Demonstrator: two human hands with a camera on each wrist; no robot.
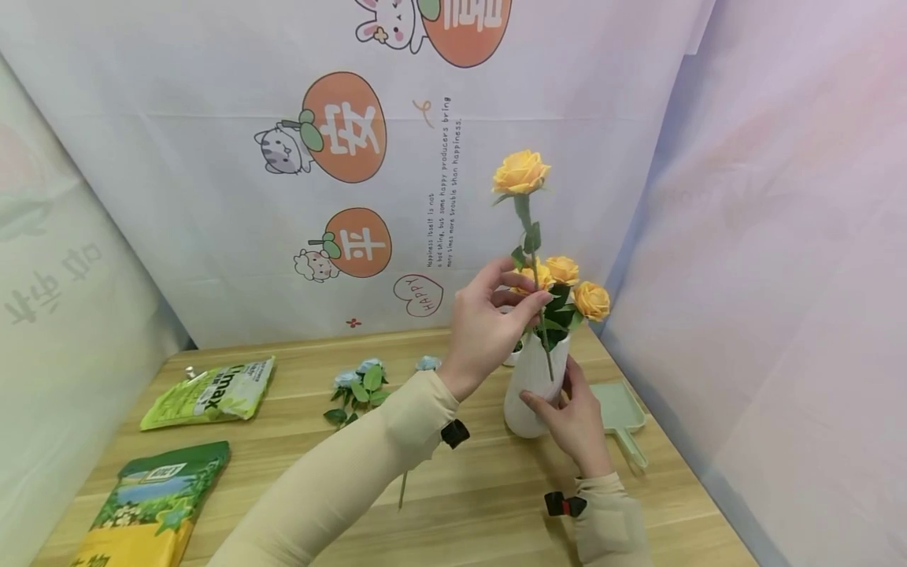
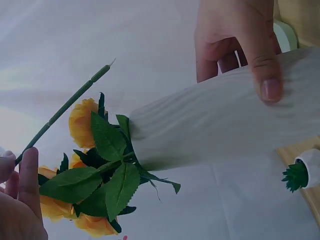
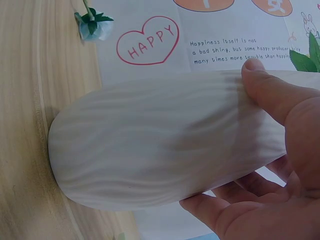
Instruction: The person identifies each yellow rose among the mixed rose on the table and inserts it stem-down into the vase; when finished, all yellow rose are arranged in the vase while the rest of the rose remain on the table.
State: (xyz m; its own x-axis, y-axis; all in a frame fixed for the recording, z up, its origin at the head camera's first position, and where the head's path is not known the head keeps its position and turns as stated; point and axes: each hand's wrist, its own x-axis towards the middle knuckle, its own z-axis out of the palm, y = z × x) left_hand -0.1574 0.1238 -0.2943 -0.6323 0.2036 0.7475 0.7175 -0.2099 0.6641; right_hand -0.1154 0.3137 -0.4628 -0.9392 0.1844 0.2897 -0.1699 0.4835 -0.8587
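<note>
My left hand (image 1: 491, 323) pinches the green stem of a yellow rose (image 1: 521, 172), whose bloom stands high above the fingers. In the left wrist view the bare stem end (image 2: 75, 97) points past the vase mouth, outside the rim. A white rippled vase (image 3: 150, 140) is gripped by my right hand (image 1: 575, 415), thumb on one side and fingers on the other. Several yellow roses (image 1: 591, 301) with green leaves (image 2: 107, 137) fill the vase's mouth. The left hand partly covers these blooms in the head view.
Blue roses (image 1: 357, 378) lie on the wooden table (image 1: 489, 504) left of the vase. A pale green dustpan (image 1: 620, 405) lies to the right. Two bags, one lime green (image 1: 212, 391) and one green-yellow (image 1: 152, 504), lie at the left. A small potted plant (image 2: 302, 172) stands behind the vase.
</note>
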